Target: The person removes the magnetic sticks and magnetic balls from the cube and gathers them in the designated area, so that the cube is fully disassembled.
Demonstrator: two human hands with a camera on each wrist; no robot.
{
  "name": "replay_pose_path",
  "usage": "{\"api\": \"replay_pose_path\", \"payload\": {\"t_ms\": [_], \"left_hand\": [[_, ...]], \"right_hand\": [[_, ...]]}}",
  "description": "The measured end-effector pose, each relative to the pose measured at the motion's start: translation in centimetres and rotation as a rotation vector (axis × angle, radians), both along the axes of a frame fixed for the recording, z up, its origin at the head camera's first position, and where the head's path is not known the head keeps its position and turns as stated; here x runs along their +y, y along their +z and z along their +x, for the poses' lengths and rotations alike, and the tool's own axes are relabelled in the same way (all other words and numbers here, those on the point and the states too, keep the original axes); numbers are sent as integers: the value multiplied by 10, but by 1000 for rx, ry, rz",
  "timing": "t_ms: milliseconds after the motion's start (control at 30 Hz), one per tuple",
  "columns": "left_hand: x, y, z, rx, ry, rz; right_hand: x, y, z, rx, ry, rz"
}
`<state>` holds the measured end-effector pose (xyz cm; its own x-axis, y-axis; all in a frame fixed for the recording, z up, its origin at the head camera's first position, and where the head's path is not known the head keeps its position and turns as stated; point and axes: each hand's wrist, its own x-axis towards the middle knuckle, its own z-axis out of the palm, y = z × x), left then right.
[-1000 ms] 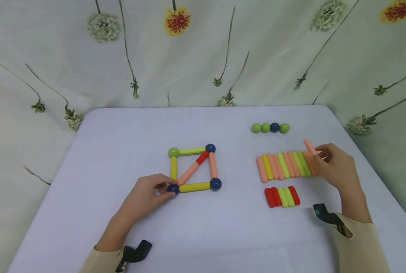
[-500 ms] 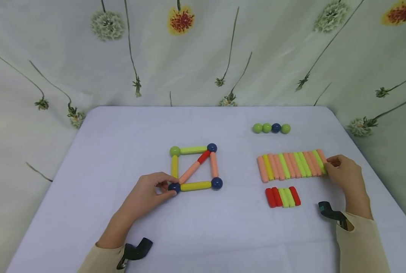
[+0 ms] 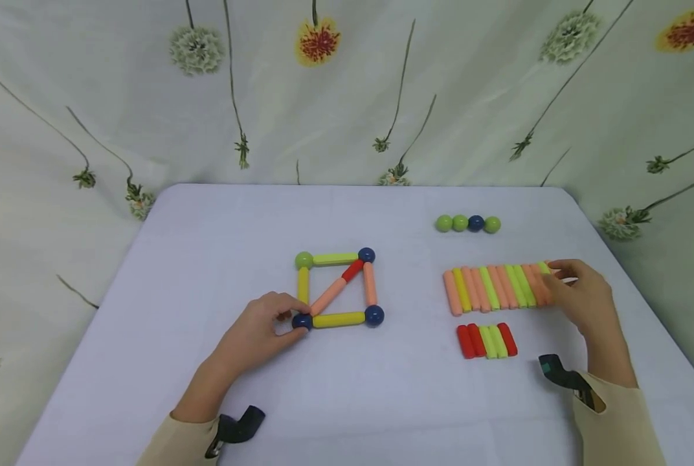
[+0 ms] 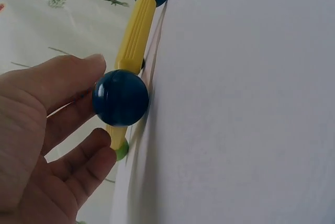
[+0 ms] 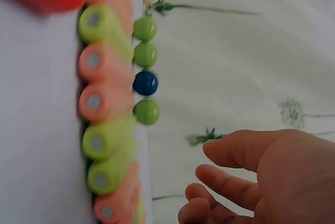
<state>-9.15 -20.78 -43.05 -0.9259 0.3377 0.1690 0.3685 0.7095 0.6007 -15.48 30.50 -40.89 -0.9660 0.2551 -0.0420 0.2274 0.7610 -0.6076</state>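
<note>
Your left hand (image 3: 262,333) pinches the near-left blue ball (image 4: 121,98) on the frame (image 3: 339,319); right hand (image 3: 584,294), fingers parted, blocks the stick row's (image 3: 502,287) right end. Short sticks (image 3: 488,341) nearer, four balls (image 3: 475,223) beyond.

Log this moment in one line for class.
Left hand: pinches blue ball at corner of stick frame | Right hand: empty, by right end of long stick row | Ball row: untouched
</note>
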Motion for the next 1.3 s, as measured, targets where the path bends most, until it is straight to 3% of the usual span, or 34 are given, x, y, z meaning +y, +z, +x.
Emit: {"api": "replay_pose_path", "payload": {"t_ms": [133, 233, 300, 500, 633, 733, 933, 1300], "left_hand": [[6, 5, -1, 32, -28, -46], [14, 10, -2, 67, -24, -116], [20, 13, -3, 87, -23, -171], [41, 19, -15, 65, -90, -304], [54, 23, -22, 36, -120, -386], [60, 24, -25, 21, -130, -424], [62, 26, -23, 18, -131, -399], [60, 23, -24, 8, -128, -456]], "right_hand": [[-34, 14, 6, 87, 123, 0], [-66, 24, 10, 148, 293, 36], [-89, 30, 10, 143, 428, 36], [-156, 36, 19, -2, 799, 45], [-194, 29, 26, -100, 936, 71], [-215, 18, 28, -129, 967, 102], [-233, 2, 30, -62, 887, 185], [-243, -2, 32, -23, 849, 228]]}}
